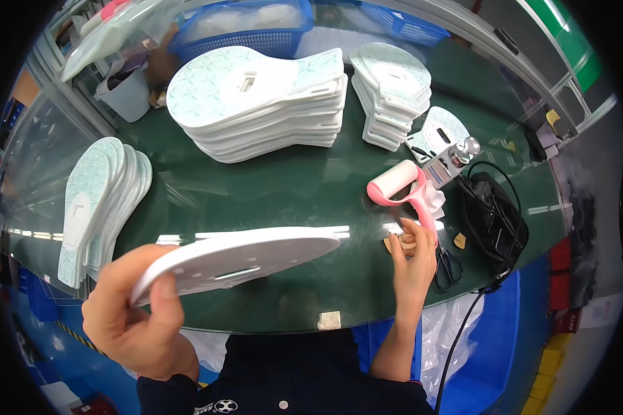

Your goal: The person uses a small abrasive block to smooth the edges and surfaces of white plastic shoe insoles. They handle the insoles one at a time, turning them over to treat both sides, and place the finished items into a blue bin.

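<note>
The left hand (pixel 128 321) in the lower left of the frame grips a white insole-shaped foam piece (pixel 235 261) by its near end. Its long axis runs toward the right, almost level (slightly rising). The right hand (pixel 414 257), right of centre, pinches a small tan sticker (pixel 396 243) just beside the piece's far tip, below the pink lint roller (pixel 398 188).

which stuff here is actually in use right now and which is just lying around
In use:
- white sole-shaped panel, gripped in the left hand
- small tan piece, at the right hand fingertips

Lying about:
- stacks of white panels
- pink lint roller
- scissors
- blue baskets
- black cable
</note>
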Action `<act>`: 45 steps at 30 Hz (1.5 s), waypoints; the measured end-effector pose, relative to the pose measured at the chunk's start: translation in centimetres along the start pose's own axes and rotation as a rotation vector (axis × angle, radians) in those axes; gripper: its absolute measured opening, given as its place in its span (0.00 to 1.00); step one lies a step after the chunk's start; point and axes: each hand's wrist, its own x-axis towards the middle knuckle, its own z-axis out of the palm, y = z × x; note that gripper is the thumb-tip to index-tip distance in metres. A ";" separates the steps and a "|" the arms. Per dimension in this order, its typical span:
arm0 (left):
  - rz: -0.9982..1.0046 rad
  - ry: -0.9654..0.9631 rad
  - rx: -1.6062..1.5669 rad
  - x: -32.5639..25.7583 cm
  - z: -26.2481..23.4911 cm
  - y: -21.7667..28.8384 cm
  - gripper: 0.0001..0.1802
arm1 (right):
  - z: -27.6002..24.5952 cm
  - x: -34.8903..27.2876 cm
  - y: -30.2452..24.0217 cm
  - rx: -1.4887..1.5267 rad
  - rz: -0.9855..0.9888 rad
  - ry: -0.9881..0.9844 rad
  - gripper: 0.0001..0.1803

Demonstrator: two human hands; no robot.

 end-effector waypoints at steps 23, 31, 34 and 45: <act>0.307 -0.335 -0.172 0.5 0.8 -1.2 0.14 | 0.2 -1.3 5.2 -0.204 0.168 0.041 0.15; 0.328 -0.325 -0.190 -0.1 0.6 -1.6 0.15 | 0.0 -1.2 6.2 0.009 0.226 0.073 0.14; 0.345 -0.343 -0.214 -0.4 0.8 -1.9 0.16 | -1.0 -0.8 3.2 0.498 0.332 0.075 0.11; 0.375 -0.402 -0.128 0.0 1.3 -0.6 0.15 | -3.6 -2.7 -11.4 1.236 -0.174 -0.324 0.14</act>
